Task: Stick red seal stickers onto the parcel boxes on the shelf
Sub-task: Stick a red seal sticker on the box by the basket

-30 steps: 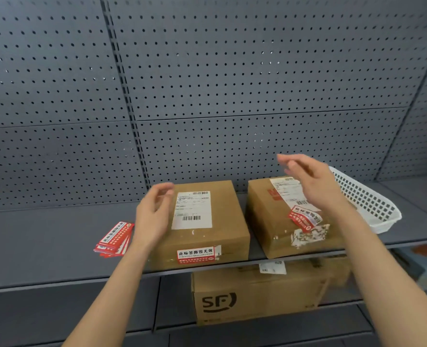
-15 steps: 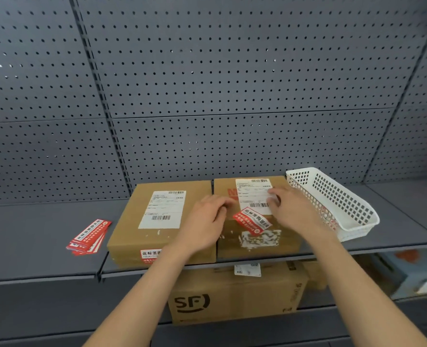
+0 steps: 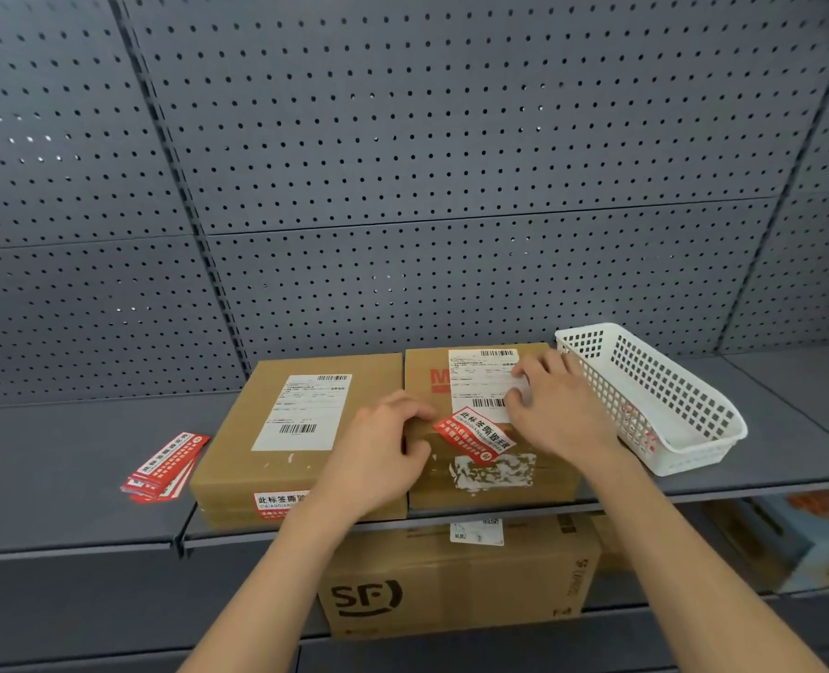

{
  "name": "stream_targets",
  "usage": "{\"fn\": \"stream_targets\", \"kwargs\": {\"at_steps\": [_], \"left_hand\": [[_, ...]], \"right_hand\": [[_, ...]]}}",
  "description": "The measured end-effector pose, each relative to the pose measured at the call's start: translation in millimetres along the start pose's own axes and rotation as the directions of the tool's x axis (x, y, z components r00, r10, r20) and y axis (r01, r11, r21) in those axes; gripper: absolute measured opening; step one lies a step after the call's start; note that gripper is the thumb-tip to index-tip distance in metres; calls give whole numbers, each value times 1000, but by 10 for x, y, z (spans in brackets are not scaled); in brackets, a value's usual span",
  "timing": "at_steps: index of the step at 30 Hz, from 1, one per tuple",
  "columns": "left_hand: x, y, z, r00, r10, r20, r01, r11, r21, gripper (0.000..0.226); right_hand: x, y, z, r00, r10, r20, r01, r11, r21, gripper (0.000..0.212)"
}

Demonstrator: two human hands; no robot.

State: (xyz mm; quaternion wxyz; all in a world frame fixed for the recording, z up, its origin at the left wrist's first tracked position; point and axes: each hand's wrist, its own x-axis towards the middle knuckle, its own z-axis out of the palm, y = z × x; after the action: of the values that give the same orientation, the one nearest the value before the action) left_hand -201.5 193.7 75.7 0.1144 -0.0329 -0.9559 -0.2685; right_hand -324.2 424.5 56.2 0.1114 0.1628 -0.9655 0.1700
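Observation:
Two brown parcel boxes stand side by side, touching, on the grey shelf. The left box has a white shipping label and a red seal sticker at its front edge. The right box carries a red seal sticker stuck at a slant below its shipping label. My left hand rests with bent fingers on the right box's left edge, beside the sticker's left end. My right hand lies on the right box's top, fingertips on the shipping label. A stack of spare red seal stickers lies left of the boxes.
A white plastic basket stands right of the right box, close to my right wrist. Grey pegboard backs the shelf. On the shelf below sit a large SF carton and a colourful box.
Both hands came down from the air onto the right box. That box now sits against the left box, where a gap showed before. The view shifted right and closer.

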Motion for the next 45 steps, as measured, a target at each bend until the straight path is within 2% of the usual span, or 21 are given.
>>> {"fn": "stream_targets", "kwargs": {"at_steps": [7,10,13,18,20,24,27,33,36,42,45], "left_hand": [[-27,171,45,997,-82,3,82,987,-135,29],[2,231,97,987,-150,-58,135,969,-205,14],[48,263,171,975,-194,-111,166,961,-223,10],[108,328,231,955,-204,-214,168,970,-174,19],[161,354,233,951,-231,-203,198,965,-173,19],[256,394,258,955,-257,-147,253,967,-42,20],[258,435,286,954,-250,-166,251,968,-11,16],[255,396,278,960,-256,-112,242,962,-125,17],[272,363,251,965,-242,-99,224,961,-162,25],[285,358,218,975,-219,-49,213,972,-94,37],[294,345,177,974,-225,-8,221,963,-157,39]], "right_hand": [[16,17,51,999,-16,-39,16,1000,-2,39],[14,25,62,998,-22,-55,22,1000,5,42],[7,20,64,998,-20,-66,20,1000,12,45],[-8,13,73,996,-20,-91,21,1000,16,44],[-1,15,80,995,-23,-96,24,1000,12,41],[4,13,82,994,-28,-103,29,999,15,42],[3,13,81,994,-29,-105,31,999,15,44],[8,16,99,992,-31,-125,33,999,10,40],[6,20,96,993,-33,-117,34,999,6,42],[7,10,92,993,-25,-119,25,1000,2,43],[9,4,96,992,-23,-121,24,1000,2,44]]}}
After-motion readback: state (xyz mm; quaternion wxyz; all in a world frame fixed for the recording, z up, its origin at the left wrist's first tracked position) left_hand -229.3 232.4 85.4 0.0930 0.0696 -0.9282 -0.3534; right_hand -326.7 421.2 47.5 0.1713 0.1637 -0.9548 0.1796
